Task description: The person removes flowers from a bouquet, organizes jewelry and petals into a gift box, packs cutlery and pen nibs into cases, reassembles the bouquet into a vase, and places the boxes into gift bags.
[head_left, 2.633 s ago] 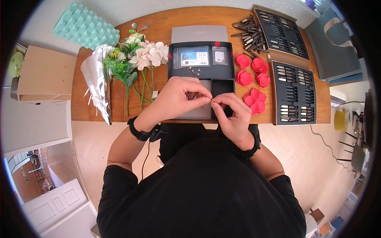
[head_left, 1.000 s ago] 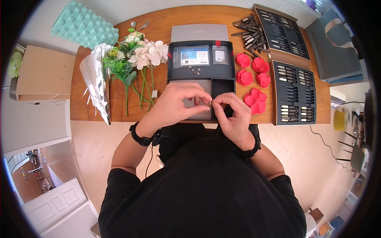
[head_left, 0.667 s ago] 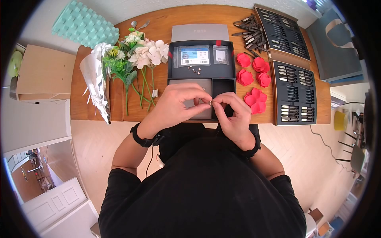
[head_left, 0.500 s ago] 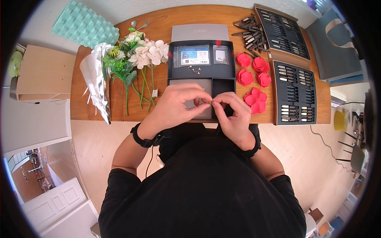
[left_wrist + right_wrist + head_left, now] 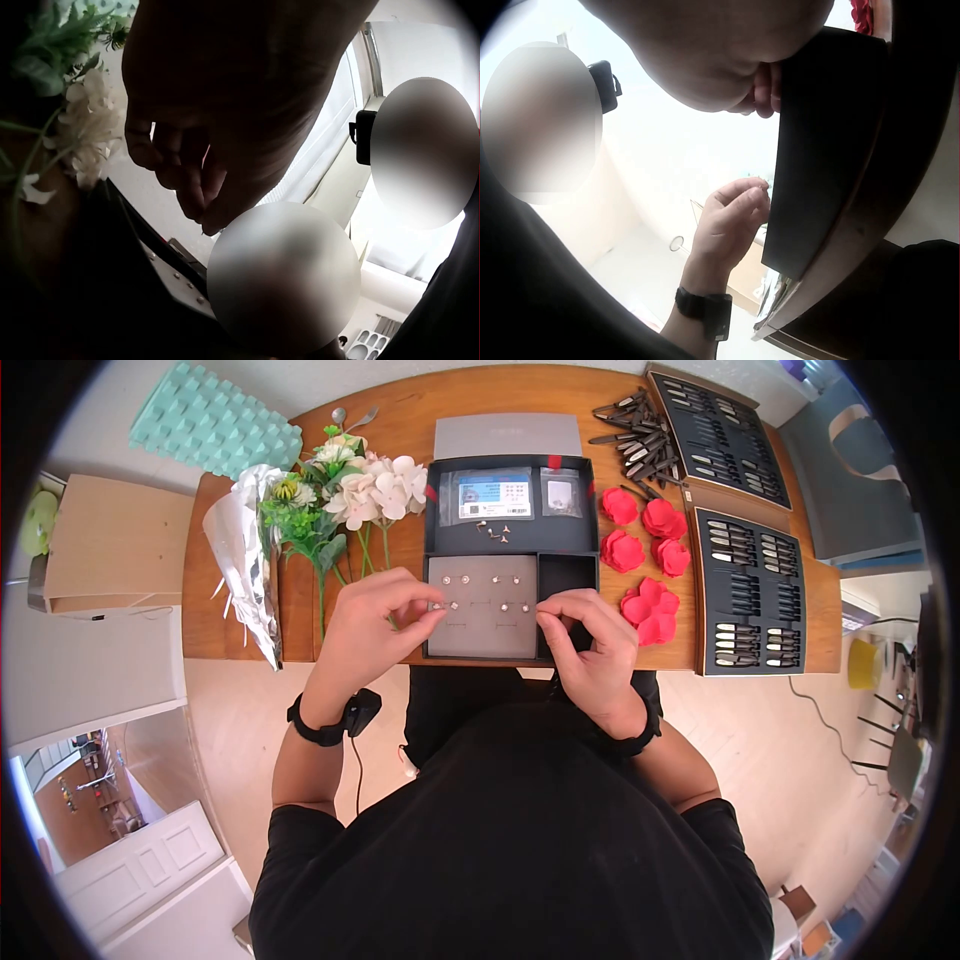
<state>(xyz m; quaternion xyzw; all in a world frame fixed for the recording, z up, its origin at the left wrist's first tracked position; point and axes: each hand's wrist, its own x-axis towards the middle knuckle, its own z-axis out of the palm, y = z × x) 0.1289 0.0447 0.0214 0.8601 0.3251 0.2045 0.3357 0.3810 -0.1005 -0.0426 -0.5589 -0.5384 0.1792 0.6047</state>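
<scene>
In the head view my left hand [image 5: 375, 622] pinches a small stud earring [image 5: 437, 606] between thumb and forefinger, over the left edge of the grey earring pad [image 5: 480, 635]. Several stud earrings [image 5: 465, 580] sit in pairs on the pad, and one earring [image 5: 454, 605] is right beside the left fingertips. My right hand [image 5: 597, 655] is at the pad's right side, thumb and forefinger tips together over the box divider; I cannot tell whether a tiny piece is between them. The pad lies in the black box [image 5: 431, 550]. The left wrist view is dark at the left fingertips [image 5: 204, 226].
Loose small metal pieces [image 5: 493, 532] and plastic packets [image 5: 492, 497] lie in the box's upper part. Artificial flowers [image 5: 375, 495] and silver wrapping [image 5: 243, 560] are left. Red paper flowers [image 5: 650, 610], loose black pieces [image 5: 640, 445] and filled black trays [image 5: 750, 595] stand right.
Fingertips of both hands were together around a tiny gold-coloured piece. My left hand has since moved left, away from the right, uncovering the pad's earrings. The right hand stays almost in place.
</scene>
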